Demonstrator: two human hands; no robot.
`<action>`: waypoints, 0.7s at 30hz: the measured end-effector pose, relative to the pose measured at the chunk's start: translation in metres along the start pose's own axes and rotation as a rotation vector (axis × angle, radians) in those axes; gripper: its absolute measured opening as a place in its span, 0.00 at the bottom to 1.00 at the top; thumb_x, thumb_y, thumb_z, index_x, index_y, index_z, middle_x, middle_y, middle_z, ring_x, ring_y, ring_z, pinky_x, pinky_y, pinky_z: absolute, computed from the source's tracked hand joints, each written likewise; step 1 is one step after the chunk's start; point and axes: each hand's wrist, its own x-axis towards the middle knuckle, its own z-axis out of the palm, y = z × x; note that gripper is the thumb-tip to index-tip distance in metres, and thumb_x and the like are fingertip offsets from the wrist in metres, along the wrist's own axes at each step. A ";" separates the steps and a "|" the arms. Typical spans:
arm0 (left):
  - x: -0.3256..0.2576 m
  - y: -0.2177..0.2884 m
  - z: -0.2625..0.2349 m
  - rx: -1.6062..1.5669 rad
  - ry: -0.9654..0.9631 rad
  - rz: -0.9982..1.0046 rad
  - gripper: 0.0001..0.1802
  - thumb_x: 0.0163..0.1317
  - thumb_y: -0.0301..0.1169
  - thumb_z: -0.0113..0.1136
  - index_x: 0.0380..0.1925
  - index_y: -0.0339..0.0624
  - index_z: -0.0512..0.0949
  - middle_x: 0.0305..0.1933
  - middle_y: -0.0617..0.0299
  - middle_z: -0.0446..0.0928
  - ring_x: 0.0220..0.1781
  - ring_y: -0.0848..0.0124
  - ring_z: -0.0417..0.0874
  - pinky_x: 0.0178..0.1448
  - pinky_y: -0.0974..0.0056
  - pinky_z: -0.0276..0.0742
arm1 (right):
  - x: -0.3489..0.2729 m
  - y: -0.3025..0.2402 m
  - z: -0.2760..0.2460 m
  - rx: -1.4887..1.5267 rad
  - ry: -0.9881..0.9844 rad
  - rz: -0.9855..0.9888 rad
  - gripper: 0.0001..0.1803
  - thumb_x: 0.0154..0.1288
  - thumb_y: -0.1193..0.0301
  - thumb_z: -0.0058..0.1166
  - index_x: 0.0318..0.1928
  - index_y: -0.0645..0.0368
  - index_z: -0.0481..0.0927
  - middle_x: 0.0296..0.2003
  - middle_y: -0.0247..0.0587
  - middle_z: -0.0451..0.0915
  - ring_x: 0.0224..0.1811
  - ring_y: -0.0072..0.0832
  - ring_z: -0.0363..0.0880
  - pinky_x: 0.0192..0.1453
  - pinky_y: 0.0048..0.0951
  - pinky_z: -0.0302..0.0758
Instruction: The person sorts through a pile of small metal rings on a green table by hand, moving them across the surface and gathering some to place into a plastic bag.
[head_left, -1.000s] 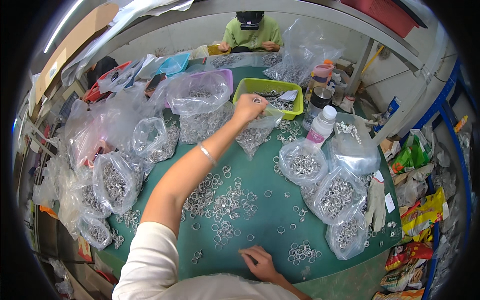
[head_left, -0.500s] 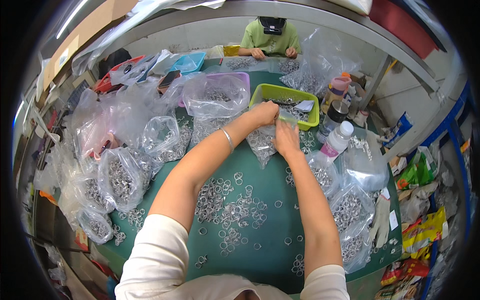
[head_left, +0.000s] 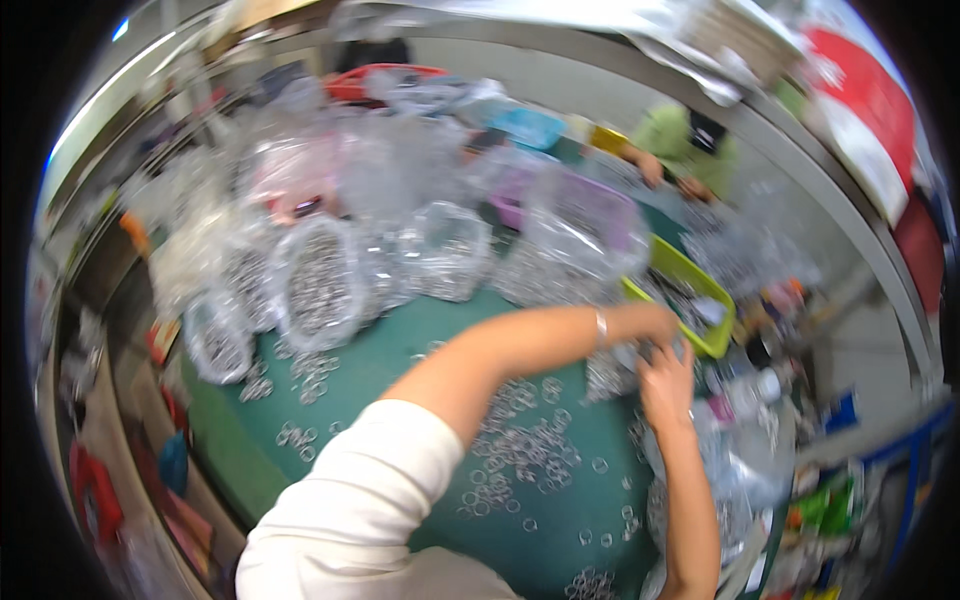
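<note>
The picture is motion-blurred. My left hand (head_left: 655, 325) and my right hand (head_left: 666, 382) meet just in front of a lime-green tray (head_left: 712, 345). Both pinch the top of a small clear plastic bag of metal rings (head_left: 610, 375), which rests on the green mat (head_left: 400, 345). The left hand is closed above the bag and has a bracelet at the wrist. From below, the right hand's fingers reach up to the same spot. Loose metal rings (head_left: 525, 445) lie scattered on the mat under my left forearm.
Several clear bags filled with rings (head_left: 320, 280) are piled along the left and far side. A purple basket (head_left: 590, 205) stands behind the tray, and a bottle (head_left: 760, 385) to its right. Another person in a green top (head_left: 690, 150) works across the table.
My head has swung, so the table now sits tilted and blurred. My right hand came up from the near edge to join the left at the bag, and both stay there.
</note>
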 end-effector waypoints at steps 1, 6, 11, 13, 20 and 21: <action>0.001 0.009 0.004 -0.166 0.180 -0.059 0.12 0.44 0.36 0.64 0.22 0.37 0.83 0.27 0.44 0.81 0.31 0.51 0.83 0.36 0.51 0.77 | -0.001 0.002 -0.007 0.008 -0.043 0.021 0.08 0.52 0.74 0.50 0.28 0.59 0.83 0.36 0.47 0.80 0.50 0.38 0.75 0.67 0.57 0.58; 0.022 0.003 0.040 -0.236 0.341 -0.248 0.11 0.44 0.33 0.61 0.23 0.34 0.84 0.28 0.43 0.81 0.34 0.53 0.84 0.39 0.54 0.79 | 0.002 -0.001 -0.009 0.058 -0.041 0.054 0.09 0.53 0.77 0.49 0.31 0.60 0.84 0.34 0.48 0.78 0.48 0.40 0.75 0.65 0.57 0.60; -0.025 0.025 -0.002 -0.938 0.631 -0.254 0.10 0.50 0.21 0.53 0.30 0.30 0.83 0.32 0.47 0.83 0.36 0.60 0.85 0.44 0.60 0.80 | -0.003 0.006 -0.007 -0.019 -0.219 0.084 0.08 0.52 0.77 0.50 0.31 0.60 0.83 0.32 0.45 0.77 0.43 0.40 0.75 0.64 0.55 0.59; -0.097 0.050 -0.044 -1.117 0.828 -0.050 0.13 0.52 0.17 0.50 0.35 0.29 0.81 0.36 0.49 0.83 0.38 0.66 0.85 0.45 0.63 0.79 | -0.004 0.001 -0.011 -0.014 -0.159 0.092 0.08 0.53 0.77 0.51 0.33 0.60 0.82 0.31 0.44 0.77 0.43 0.40 0.74 0.64 0.55 0.59; -0.382 -0.019 -0.125 -0.593 1.570 -0.481 0.08 0.58 0.23 0.54 0.35 0.37 0.82 0.29 0.65 0.80 0.28 0.80 0.75 0.33 0.74 0.71 | -0.016 -0.008 -0.029 0.119 -0.086 0.232 0.22 0.55 0.75 0.58 0.53 0.61 0.74 0.46 0.46 0.74 0.53 0.42 0.70 0.66 0.54 0.55; -0.422 -0.070 -0.114 -0.362 1.596 -0.655 0.10 0.59 0.24 0.53 0.37 0.35 0.82 0.30 0.60 0.82 0.30 0.75 0.79 0.35 0.70 0.74 | -0.010 -0.019 -0.036 0.121 -0.024 0.220 0.23 0.55 0.75 0.58 0.53 0.61 0.73 0.46 0.46 0.74 0.54 0.43 0.69 0.66 0.54 0.55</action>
